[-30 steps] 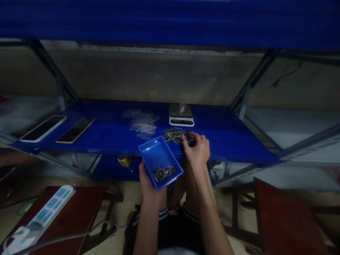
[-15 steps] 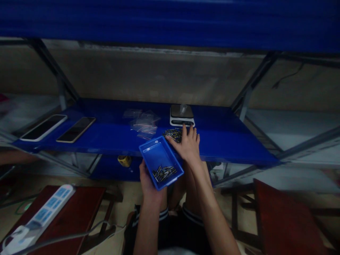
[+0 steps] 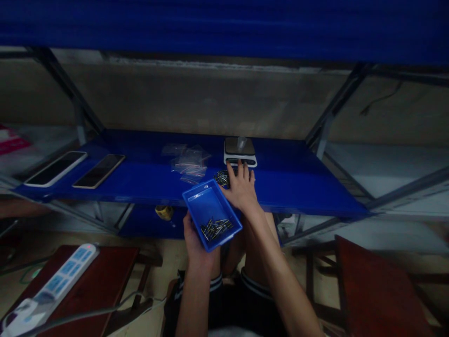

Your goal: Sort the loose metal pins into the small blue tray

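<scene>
My left hand point(image 3: 196, 241) grips a small blue plastic bin point(image 3: 206, 203) from below and the left, tilted toward me at the shelf's front edge. Several slim metal pieces like screws or drill bits point(image 3: 216, 229) lie in its near end. Spread over a pile of similar metal pieces point(image 3: 221, 178) on the shelf is my right hand point(image 3: 242, 187), fingers apart and covering part of the pile. Just behind it stands a white digital scale point(image 3: 240, 152) with a small clear cup point(image 3: 242, 143) on its plate. Clear zip bags point(image 3: 191, 161) lie to the left.
Two phones point(image 3: 56, 169) lie on the left of the blue shelf point(image 3: 291, 178). A yellow roll point(image 3: 164, 212) sits on the lower shelf. A power strip point(image 3: 66, 276) rests on the left stool point(image 3: 115, 262); another stool point(image 3: 379, 290) is at right. An upper shelf point(image 3: 224, 28) hangs overhead.
My right hand has shifted slightly left across the pile, its fingers more spread, now covering more of the pile's right side. The bin in my left hand has barely moved.
</scene>
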`<action>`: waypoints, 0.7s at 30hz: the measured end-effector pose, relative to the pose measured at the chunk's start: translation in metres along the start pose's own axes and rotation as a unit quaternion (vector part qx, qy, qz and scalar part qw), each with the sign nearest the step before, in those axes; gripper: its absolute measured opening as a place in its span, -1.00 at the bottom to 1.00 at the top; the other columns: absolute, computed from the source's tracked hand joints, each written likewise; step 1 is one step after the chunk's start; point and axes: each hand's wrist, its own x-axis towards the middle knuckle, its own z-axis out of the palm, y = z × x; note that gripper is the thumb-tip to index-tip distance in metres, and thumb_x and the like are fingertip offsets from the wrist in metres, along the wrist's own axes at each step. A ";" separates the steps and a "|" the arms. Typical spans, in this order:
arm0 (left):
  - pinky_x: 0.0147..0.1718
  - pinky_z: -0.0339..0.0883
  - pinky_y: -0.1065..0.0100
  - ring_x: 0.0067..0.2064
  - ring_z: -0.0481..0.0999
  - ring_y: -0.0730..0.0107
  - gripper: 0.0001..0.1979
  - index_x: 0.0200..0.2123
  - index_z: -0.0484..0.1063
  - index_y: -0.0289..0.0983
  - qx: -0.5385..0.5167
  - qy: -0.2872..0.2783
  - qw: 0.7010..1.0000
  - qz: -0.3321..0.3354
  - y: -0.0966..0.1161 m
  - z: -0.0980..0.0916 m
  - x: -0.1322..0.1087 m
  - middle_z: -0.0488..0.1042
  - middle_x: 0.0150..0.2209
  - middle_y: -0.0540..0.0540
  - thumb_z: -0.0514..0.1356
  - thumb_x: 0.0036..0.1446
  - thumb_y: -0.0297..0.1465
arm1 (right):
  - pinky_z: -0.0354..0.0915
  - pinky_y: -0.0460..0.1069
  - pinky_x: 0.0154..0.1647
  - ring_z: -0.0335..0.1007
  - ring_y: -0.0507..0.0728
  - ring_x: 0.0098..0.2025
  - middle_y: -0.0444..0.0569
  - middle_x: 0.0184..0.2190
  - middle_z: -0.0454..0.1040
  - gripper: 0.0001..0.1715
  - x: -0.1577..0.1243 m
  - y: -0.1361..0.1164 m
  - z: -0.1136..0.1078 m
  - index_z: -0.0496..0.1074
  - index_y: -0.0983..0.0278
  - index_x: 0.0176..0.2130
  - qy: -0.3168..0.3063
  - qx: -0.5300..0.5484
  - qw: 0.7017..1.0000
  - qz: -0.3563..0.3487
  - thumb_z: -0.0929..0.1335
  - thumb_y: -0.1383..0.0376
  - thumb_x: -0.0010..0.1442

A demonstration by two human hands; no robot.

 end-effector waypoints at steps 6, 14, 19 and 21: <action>-0.05 0.50 0.11 -0.24 0.64 0.13 -0.59 0.09 0.57 -0.29 0.007 -0.002 1.000 0.009 0.000 0.000 -0.002 0.68 -0.22 -0.14 0.10 0.38 -0.20 | -0.17 0.43 0.47 -0.22 0.50 0.55 0.26 0.52 -0.02 -0.07 0.000 0.000 -0.002 0.22 0.20 0.47 -0.017 -0.003 1.000 -0.024 0.10 -0.28 0.43; -0.05 0.50 0.10 -0.24 0.64 0.12 -0.59 0.08 0.57 -0.30 0.001 -0.001 1.000 -0.002 0.001 0.001 -0.003 0.67 -0.22 -0.15 0.11 0.37 -0.20 | 0.19 0.36 0.23 0.20 0.52 0.28 0.42 0.24 0.29 0.12 0.006 -0.005 -0.016 0.21 0.38 0.43 0.068 -0.010 0.997 -0.017 0.30 -0.34 0.27; 0.04 0.47 0.03 -0.17 0.65 0.05 -0.55 0.11 0.56 -0.29 0.023 -0.014 1.000 -0.005 0.001 -0.001 -0.002 0.68 -0.19 -0.17 0.10 0.37 -0.15 | 0.29 0.24 0.09 0.32 0.44 0.11 0.36 0.11 0.37 0.03 0.022 0.008 -0.027 0.35 0.41 0.25 0.108 -0.004 0.990 -0.085 0.30 -0.37 0.25; 0.05 0.47 0.03 -0.16 0.65 0.06 -0.56 0.10 0.56 -0.28 0.027 -0.007 1.000 -0.003 0.000 -0.002 -0.001 0.67 -0.20 -0.16 0.10 0.37 -0.15 | 0.31 0.17 0.03 0.38 0.38 0.04 0.30 0.04 0.42 -0.05 0.025 0.012 -0.028 0.41 0.38 0.13 0.102 -0.001 0.989 -0.105 0.27 -0.37 0.27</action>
